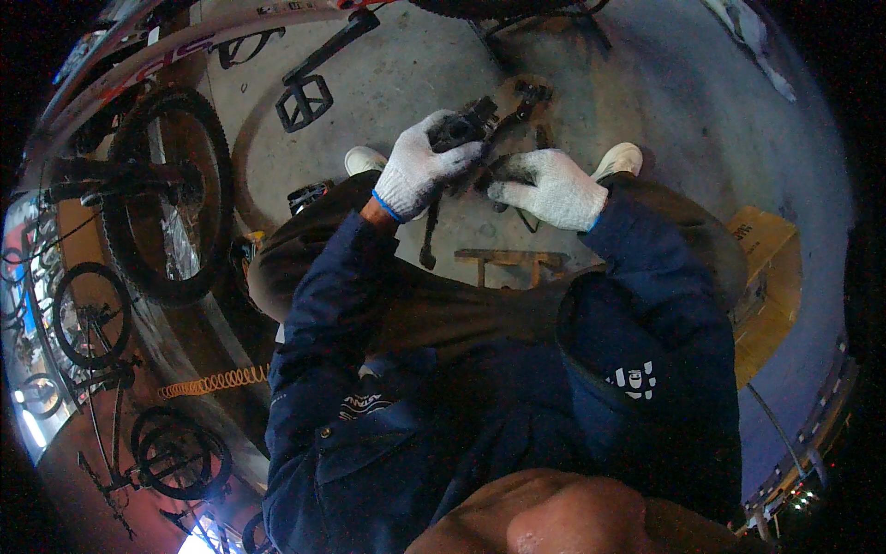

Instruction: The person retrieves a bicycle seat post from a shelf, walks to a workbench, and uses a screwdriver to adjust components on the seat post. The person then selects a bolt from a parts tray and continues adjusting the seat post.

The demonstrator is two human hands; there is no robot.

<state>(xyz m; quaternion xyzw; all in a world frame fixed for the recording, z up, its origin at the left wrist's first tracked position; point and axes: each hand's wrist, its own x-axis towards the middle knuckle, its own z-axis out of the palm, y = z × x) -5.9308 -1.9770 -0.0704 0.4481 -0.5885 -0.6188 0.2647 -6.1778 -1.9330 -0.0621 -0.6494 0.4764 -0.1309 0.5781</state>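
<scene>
My left hand (425, 164), in a white knit glove with a blue cuff edge, grips a black, blocky bicycle part (475, 120) whose exact kind I cannot make out. My right hand (546, 187), gloved the same way, is closed just to its right; dark stains cover the fingertips, and whatever they pinch is lost in shadow. Behind and between the hands runs a dark bar (512, 118) with a knobbed far end. Below the left hand a thin black lever-like piece (429, 235) hangs down.
Across the far left stretches a bicycle frame (194, 37), with a black crank pedal (305, 102) and a fat-tyred wheel (166, 194). A small wooden stand (512, 257) lies between my legs. An opened cardboard box (771, 277) stands at right, an orange coiled hose (212, 380) at left.
</scene>
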